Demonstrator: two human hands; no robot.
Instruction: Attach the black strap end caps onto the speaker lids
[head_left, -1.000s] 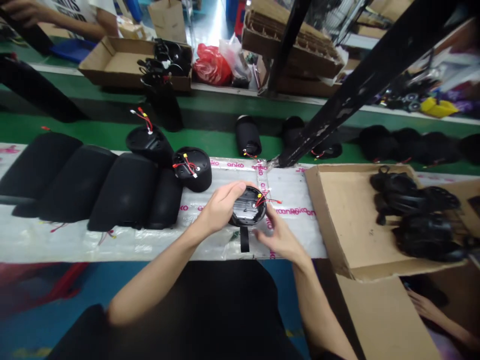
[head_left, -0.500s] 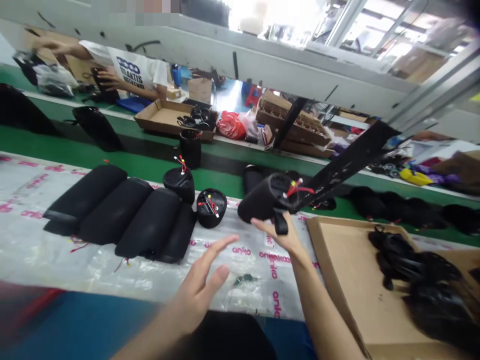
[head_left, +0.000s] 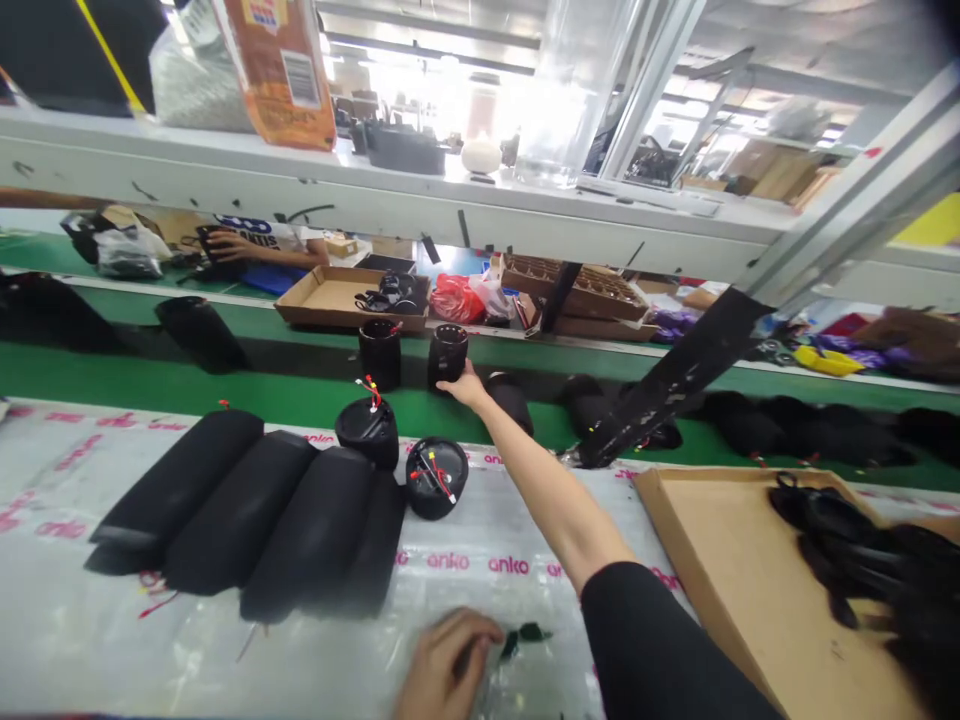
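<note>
The hands are well apart. The right hand (head_left: 466, 388) reaches over the green belt (head_left: 225, 380), its fingers at the foot of an upright black cylinder (head_left: 448, 358); whether they grip it is hard to tell. The blurred left hand (head_left: 446, 665) is on the pink-printed plastic sheet (head_left: 225, 660), beside a green scrap (head_left: 521, 635). Wired black cylinders (head_left: 436, 478) stand on the sheet. A cardboard tray (head_left: 697, 540) holds black parts (head_left: 832, 530), and a white shelf (head_left: 375, 195) runs above the belt.

The left hand (head_left: 448, 665) is blurred — its wrist cut off (bottom edge)
</note>
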